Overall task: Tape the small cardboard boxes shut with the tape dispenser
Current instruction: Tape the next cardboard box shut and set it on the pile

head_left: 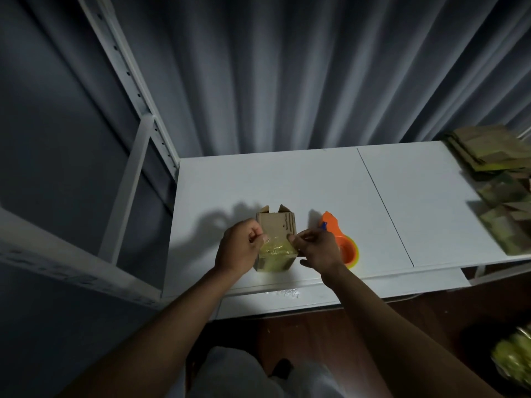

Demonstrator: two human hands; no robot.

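Note:
A small cardboard box (276, 225) lies on the white table (287, 182) near its front edge, with its far flaps standing open. Yellowish clear tape (274, 249) covers its near end. My left hand (240, 247) pinches the tape at the box's left side. On the right side my right hand (316, 248) pinches the same strip. The orange tape dispenser (342, 239) with a yellow roll stands on the table just right of the box, partly hidden behind my right hand.
Flattened cardboard boxes (494, 179) are stacked along the table's right edge. A white metal rack frame (135, 156) stands at the left. Grey curtains hang behind. A bag of yellowish material (514, 360) lies on the floor at the lower right.

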